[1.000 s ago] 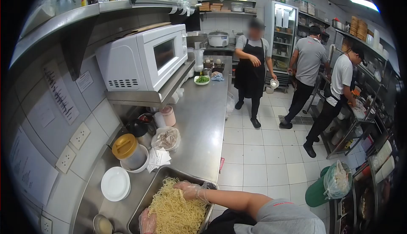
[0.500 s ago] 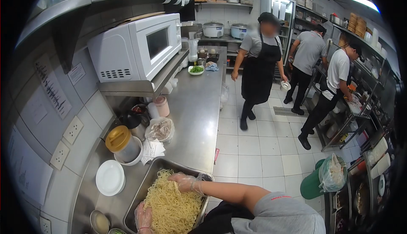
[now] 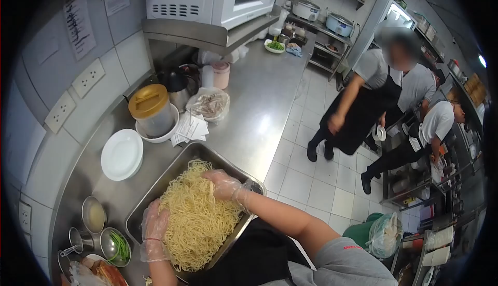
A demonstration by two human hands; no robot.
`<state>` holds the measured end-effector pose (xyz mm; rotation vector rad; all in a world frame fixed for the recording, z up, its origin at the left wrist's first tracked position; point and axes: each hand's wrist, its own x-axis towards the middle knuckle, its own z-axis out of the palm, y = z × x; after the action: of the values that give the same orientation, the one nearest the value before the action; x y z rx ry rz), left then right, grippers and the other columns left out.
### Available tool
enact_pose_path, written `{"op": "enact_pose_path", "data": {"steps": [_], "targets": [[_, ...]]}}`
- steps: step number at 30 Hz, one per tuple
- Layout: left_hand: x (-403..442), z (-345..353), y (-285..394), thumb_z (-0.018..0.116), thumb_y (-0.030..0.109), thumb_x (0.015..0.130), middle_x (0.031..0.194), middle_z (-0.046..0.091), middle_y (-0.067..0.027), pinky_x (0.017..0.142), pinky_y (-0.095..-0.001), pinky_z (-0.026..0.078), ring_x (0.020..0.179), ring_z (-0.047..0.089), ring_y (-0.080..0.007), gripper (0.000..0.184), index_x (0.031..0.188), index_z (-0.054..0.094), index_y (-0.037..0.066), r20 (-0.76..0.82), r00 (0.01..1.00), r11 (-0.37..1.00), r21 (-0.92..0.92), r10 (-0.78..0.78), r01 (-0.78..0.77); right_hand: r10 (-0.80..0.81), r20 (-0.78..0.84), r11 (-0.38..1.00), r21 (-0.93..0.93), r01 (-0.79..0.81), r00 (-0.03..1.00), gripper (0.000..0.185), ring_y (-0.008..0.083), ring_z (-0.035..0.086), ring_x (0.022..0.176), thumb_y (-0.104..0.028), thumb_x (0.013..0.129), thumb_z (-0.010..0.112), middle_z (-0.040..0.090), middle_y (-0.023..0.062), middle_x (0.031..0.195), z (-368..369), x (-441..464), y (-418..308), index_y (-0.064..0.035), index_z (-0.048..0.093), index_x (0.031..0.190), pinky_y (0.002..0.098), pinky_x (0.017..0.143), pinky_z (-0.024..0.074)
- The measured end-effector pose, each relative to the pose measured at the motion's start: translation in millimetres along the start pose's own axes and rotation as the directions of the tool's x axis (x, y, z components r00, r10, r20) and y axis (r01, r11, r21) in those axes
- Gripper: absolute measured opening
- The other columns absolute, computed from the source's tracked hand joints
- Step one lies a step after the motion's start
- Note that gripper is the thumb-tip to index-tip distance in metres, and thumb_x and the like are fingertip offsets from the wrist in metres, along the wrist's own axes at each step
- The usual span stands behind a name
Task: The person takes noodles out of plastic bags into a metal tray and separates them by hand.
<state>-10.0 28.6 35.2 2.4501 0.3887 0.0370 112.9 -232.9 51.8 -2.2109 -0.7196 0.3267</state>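
A large heap of yellow noodles point(image 3: 199, 221) fills a deep metal tray point(image 3: 136, 214) on the counter edge in front of me. My left hand point(image 3: 155, 229), in a clear plastic glove, presses against the left side of the heap, with its fingers curled into the strands. At the far right side of the heap, my right hand point(image 3: 224, 184), gloved the same way, has its fingertips sunk in the noodles. Both hands grip the heap from opposite sides; the strands hide part of the fingers.
White plates point(image 3: 122, 154) are stacked left of the tray. Near them stand a bowl of green vegetable strips point(image 3: 115, 247), a bowl of pale liquid point(image 3: 94, 215) and a yellow-lidded container point(image 3: 150, 109). A co-worker in a black apron point(image 3: 365, 102) walks beyond the counter, near a green bin point(image 3: 363, 231).
My view has turned downward and left, showing more bowls at lower left. Both hands stay at the noodles. The aproned co-worker has come closer along the aisle.
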Motion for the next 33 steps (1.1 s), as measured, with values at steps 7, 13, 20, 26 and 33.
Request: {"op": "enact_pose_path", "data": {"steps": [7, 13, 20, 26, 33], "targets": [[4, -6, -10, 0.056, 0.032, 0.082, 0.12, 0.061, -0.0239, 0.094, -0.0437, 0.045, 0.108, 0.058, -0.0396, 0.048, 0.123, 0.061, 0.008, 0.172, 0.98, 0.993, -0.086, 0.096, -0.082, 0.048, 0.048, 0.998, -0.03, -0.047, 0.998, 0.055, 0.0363, 0.049, 0.125, -0.016, 0.076, 0.068, 0.055, 0.0199, 0.131, 0, 1, -1, -0.0066, 0.056, 0.129, 0.0408, 0.105, 0.0404], [-5, 0, 2, 0.059, 0.033, 0.083, 0.111, 0.062, -0.0219, 0.089, -0.0453, 0.046, 0.105, 0.057, -0.0394, 0.041, 0.113, 0.064, 0.006, -0.103, 0.99, 0.995, -0.011, 0.099, -0.1, 0.033, 0.092, 0.998, -0.047, -0.029, 0.995, 0.055, 0.0377, 0.054, 0.119, -0.019, 0.076, 0.069, 0.058, 0.0208, 0.126, -2, 0, -1, -0.0063, 0.055, 0.128, 0.0406, 0.101, 0.0437], [-60, -37, 66, 0.076, 0.029, 0.074, 0.144, 0.036, -0.023, 0.104, -0.0447, 0.04, 0.128, 0.042, -0.0424, 0.086, 0.144, 0.032, 0.006, 0.061, 0.997, 0.998, 0.029, 0.055, -0.057, -0.024, 0.449, 0.999, -0.012, 0.033, 0.893, 0.099, 0.0342, 0.044, 0.131, -0.037, 0.064, 0.08, 0.048, 0.0244, 0.138, -33, 13, 4, -0.0007, 0.035, 0.144, 0.0399, 0.108, 0.0376], [-79, 16, 67, 0.09, 0.029, 0.051, 0.154, 0.011, -0.0276, 0.111, -0.0421, 0.036, 0.138, 0.03, -0.0419, 0.126, 0.151, 0.019, 0.006, 0.051, 0.998, 0.944, 0.33, -0.033, 0.015, 0.015, 0.365, 0.896, -0.419, 0.15, 0.931, 0.1, 0.0352, 0.038, 0.136, -0.025, 0.06, 0.082, 0.044, 0.0243, 0.141, 18, -23, -57, -0.0069, 0.035, 0.146, 0.0386, 0.114, 0.031], [-55, -2, 53, 0.075, 0.011, 0.07, 0.132, 0.051, -0.0235, 0.099, -0.0385, 0.046, 0.116, 0.057, -0.0343, 0.059, 0.123, 0.053, -0.003, -0.016, 0.994, 0.993, -0.032, 0.112, -0.112, 0.095, 0.065, 0.939, 0.326, -0.111, 0.993, 0.072, 0.0321, 0.046, 0.128, -0.012, 0.061, 0.073, 0.054, 0.0193, 0.129, 44, -17, -24, -0.0062, 0.055, 0.13, 0.0368, 0.105, 0.0402]]}}
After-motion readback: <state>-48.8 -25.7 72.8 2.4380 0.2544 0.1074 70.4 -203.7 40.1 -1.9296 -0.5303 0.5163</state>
